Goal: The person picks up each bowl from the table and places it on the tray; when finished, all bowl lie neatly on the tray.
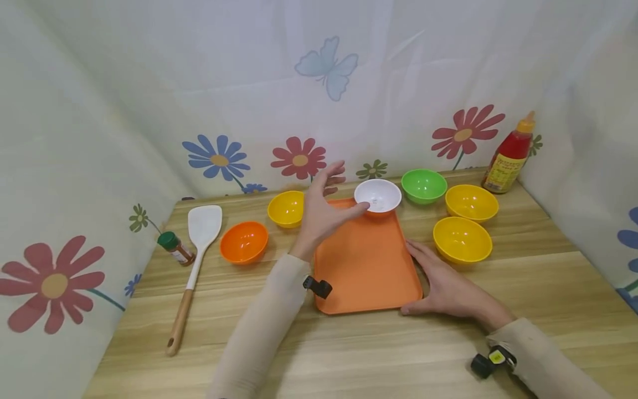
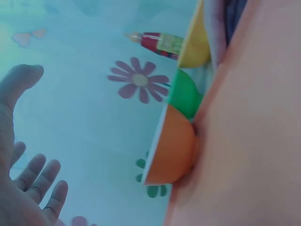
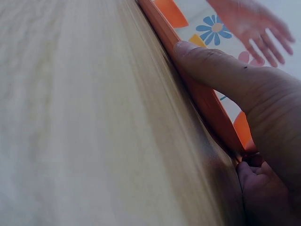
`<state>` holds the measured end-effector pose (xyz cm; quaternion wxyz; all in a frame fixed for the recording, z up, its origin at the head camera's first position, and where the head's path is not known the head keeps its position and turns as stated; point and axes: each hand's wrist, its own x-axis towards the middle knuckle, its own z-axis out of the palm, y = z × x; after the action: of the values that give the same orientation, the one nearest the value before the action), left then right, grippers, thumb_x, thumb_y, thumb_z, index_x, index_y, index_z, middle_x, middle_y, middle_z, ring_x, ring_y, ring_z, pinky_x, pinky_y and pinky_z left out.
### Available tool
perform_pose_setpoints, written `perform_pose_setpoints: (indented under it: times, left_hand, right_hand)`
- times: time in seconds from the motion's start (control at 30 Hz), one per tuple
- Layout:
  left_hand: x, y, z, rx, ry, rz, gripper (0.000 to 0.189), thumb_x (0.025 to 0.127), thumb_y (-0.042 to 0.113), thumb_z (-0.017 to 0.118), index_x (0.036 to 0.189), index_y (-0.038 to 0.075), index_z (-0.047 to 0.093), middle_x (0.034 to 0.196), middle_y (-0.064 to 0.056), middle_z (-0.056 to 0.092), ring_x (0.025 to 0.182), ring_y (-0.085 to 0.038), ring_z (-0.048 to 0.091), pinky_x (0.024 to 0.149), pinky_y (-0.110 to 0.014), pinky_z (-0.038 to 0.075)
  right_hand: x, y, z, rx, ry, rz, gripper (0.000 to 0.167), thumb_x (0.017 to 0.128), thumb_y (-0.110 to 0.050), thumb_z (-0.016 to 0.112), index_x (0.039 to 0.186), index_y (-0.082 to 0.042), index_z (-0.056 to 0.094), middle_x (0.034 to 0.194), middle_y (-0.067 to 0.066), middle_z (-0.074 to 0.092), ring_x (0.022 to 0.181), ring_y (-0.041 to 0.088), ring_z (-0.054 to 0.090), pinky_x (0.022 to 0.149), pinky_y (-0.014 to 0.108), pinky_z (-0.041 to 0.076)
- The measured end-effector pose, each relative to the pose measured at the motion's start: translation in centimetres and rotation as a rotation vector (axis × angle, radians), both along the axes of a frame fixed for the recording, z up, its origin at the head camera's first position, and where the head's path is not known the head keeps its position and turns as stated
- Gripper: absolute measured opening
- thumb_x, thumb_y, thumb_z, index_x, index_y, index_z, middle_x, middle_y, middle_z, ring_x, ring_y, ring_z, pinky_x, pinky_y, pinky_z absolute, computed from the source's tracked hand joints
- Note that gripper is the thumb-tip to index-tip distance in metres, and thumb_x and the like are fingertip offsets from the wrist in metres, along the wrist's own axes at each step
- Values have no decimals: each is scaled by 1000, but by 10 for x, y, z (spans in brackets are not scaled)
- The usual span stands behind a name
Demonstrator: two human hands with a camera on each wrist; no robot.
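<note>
An orange tray [image 1: 369,266] lies on the wooden table. On its far right end stands a bowl, white inside and orange outside [image 1: 377,195]; the left wrist view shows the bowl's orange side [image 2: 173,148]. My left hand [image 1: 321,213] hovers over the tray's far left part, fingers spread and holding nothing, the thumb pointing toward the bowl. At the near right corner, my right hand [image 1: 443,285] holds the tray, thumb at the front edge and fingers along the right side. In the right wrist view the thumb [image 3: 211,66] touches the tray's rim [image 3: 207,103].
Left of the tray are an orange bowl [image 1: 244,244], a yellow bowl [image 1: 286,209], a white spatula [image 1: 199,244] and a green-capped spice jar [image 1: 175,247]. To the right are a green bowl [image 1: 423,187], two yellow bowls [image 1: 471,203] and a red sauce bottle [image 1: 510,158]. Curtains border the table.
</note>
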<state>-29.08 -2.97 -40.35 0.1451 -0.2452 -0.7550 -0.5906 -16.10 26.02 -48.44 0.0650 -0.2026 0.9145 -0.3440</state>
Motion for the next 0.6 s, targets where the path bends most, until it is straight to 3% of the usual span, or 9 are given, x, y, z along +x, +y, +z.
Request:
perform_pose_setpoints:
  times: [0.13,0.27,0.43,0.6]
  left_hand:
    - [13,-16,10,13,32,-5,87,82,28,101,159,30,60,152,7,65,136,-16,63,119,-45,52]
    - [26,-36,16,-8,49,-5,83,84,26,99,158,29,61,152,6,65,136,-17,62,118,-51,52]
    - [40,-65,21,-52,82,38,79,85,29,96,156,26,62,150,8,66,134,-16,62,116,-55,52]
    - [50,-99,23,-52,106,98,76,87,27,93,156,24,63,148,5,67,138,-26,60,117,-53,50]
  right_hand:
    - [1,1,1,8,4,0,147,72,-75,96,177,-4,21,184,18,19,163,45,33,130,67,34]
    - [0,1,0,10,8,2,147,72,-74,96,177,-3,21,184,18,19,163,45,33,130,68,34]
    - [0,0,-2,23,-1,-3,148,71,-75,96,177,-4,20,185,17,17,164,44,32,130,67,34]
    - [-2,0,-2,22,-13,-8,149,70,-75,97,177,-5,20,185,17,16,164,44,31,130,67,33]
